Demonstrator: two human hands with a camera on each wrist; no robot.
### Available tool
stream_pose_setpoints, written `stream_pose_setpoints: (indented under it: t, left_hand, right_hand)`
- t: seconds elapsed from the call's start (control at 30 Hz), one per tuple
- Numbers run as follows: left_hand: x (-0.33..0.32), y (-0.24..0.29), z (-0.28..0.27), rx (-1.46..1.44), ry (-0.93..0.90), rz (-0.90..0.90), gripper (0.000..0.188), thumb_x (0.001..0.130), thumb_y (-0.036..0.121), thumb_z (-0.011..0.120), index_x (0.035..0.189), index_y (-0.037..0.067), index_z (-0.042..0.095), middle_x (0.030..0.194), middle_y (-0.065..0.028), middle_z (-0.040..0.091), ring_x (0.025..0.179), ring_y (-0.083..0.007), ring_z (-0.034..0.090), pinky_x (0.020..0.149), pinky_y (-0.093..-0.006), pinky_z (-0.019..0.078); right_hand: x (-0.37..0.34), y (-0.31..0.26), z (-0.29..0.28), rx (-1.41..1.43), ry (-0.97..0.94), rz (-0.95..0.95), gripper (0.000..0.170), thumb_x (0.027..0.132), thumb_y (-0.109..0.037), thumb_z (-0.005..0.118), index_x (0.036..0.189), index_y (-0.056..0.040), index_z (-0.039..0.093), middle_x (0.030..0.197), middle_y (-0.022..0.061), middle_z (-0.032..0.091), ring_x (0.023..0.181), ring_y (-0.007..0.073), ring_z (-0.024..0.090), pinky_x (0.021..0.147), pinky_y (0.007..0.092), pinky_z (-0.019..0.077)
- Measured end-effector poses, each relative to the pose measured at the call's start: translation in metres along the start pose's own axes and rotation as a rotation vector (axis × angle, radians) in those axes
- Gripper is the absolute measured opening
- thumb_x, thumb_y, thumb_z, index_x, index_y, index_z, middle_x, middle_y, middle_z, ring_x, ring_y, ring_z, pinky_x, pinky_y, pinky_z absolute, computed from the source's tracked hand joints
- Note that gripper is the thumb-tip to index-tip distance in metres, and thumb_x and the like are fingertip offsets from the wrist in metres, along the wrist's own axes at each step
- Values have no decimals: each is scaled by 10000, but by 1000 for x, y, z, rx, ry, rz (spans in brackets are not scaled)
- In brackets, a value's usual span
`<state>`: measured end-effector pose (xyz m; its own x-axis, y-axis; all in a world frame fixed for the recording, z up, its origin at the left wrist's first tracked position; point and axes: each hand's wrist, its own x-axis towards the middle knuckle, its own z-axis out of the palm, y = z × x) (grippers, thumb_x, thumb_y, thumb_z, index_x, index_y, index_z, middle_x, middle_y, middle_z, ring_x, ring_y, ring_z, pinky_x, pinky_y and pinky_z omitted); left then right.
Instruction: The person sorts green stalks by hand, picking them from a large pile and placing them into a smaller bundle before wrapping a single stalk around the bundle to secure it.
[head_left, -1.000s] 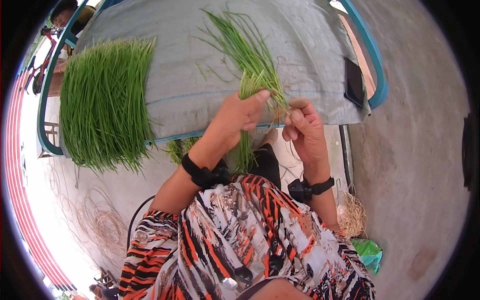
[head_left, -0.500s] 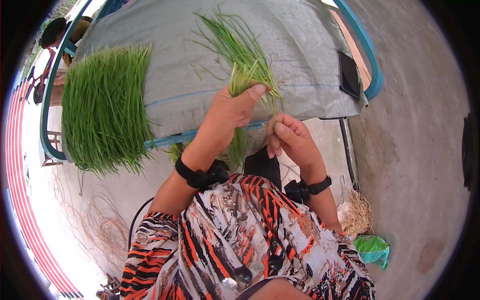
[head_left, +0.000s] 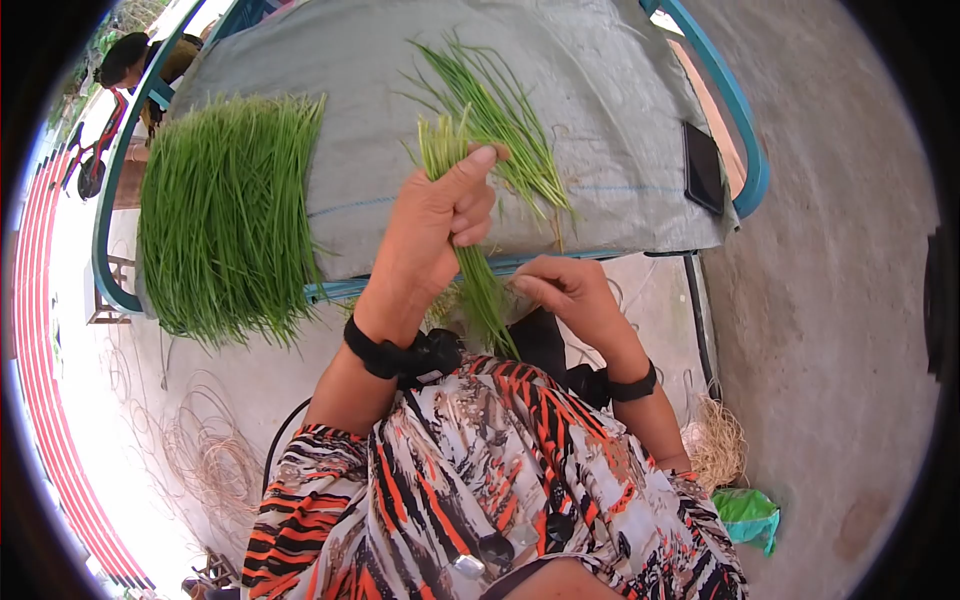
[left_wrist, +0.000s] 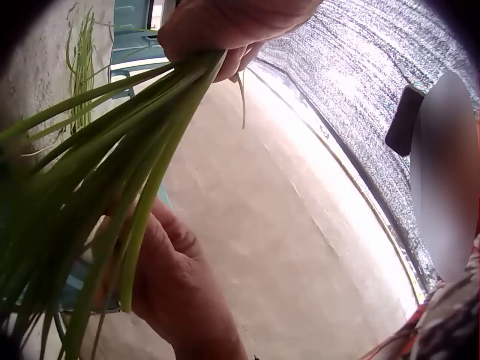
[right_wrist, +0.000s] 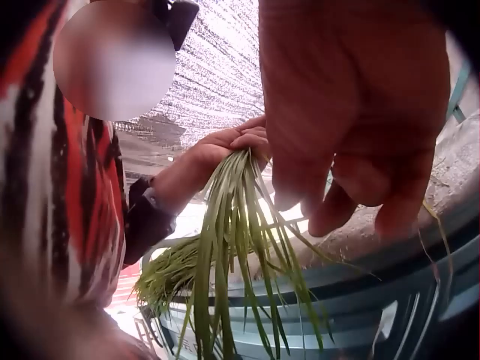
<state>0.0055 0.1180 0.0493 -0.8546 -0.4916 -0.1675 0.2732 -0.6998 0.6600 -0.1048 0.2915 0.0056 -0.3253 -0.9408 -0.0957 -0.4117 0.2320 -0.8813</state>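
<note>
My left hand (head_left: 440, 215) grips a bunch of garlic chives (head_left: 483, 300) upside down, pale stem ends above the fist and green leaves hanging below. In the left wrist view the leaves (left_wrist: 112, 150) fan out from that fist. My right hand (head_left: 585, 305) is close beside the hanging leaves, thumb and forefinger near each other; I cannot tell whether a strand is between them. In the right wrist view its fingers (right_wrist: 397, 210) curl downward. A smaller heap of loose chives (head_left: 510, 130) lies on the grey cloth (head_left: 360, 130) beyond the hands.
A thick, even pile of chives (head_left: 230, 220) covers the cloth's left end. On the right lies a black phone (head_left: 703, 167) beside the blue frame rail (head_left: 738, 90). Dry strands (head_left: 715, 440), a green bag (head_left: 748, 518) and wire coils (head_left: 210, 450) lie on the floor. A person (head_left: 125, 60) is at far left.
My left hand has lifted the bunch up and left, away from the loose heap. The right hand has left the stem ends and moved down to beside the hanging leaves.
</note>
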Motion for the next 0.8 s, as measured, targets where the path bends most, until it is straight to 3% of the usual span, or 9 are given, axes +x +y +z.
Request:
stream_pose_setpoints:
  t: [0.1, 0.2, 0.3, 0.57, 0.8]
  left_hand:
    - [1, -2, 0, -57, -12, -40, 192, 928, 182, 574, 1015, 11, 566, 587, 75, 309, 467, -21, 287, 392, -178, 229]
    - [2, -5, -2, -73, -29, -62, 188, 928, 175, 571, 1014, 8, 566, 586, 71, 312, 466, -22, 288, 390, -178, 230]
    - [2, -9, -1, -51, -24, -91, 184, 927, 169, 571, 1012, 6, 569, 585, 69, 315, 468, -21, 295, 389, -179, 232]
    - [2, -15, -8, -93, -23, -112, 195, 917, 171, 587, 1026, 11, 564, 594, 68, 322, 474, -20, 304, 391, -181, 238]
    - [8, 19, -39, -98, 132, 118, 224, 929, 169, 574, 1068, -3, 535, 606, 64, 320, 475, -28, 285, 392, -183, 236]
  right_hand:
    - [1, -12, -4, 52, 153, -88, 196, 915, -210, 568, 1019, -71, 658, 718, 11, 590, 539, 77, 467, 519, 235, 392]
    - [2, -24, -15, 366, 121, 84, 239, 948, -253, 532, 992, -53, 654, 739, 5, 592, 520, 72, 448, 511, 213, 372]
    - [7, -40, -22, 646, 123, 88, 284, 965, -286, 508, 982, -37, 645, 740, 2, 588, 532, 58, 469, 501, 200, 364]
    - [20, -43, -11, 565, 109, 87, 277, 966, -284, 507, 853, -50, 601, 665, -4, 568, 532, 52, 482, 501, 189, 370]
    - [6, -29, -19, 571, 128, 129, 268, 966, -258, 507, 852, -35, 603, 624, -7, 550, 516, 49, 478, 485, 182, 369]
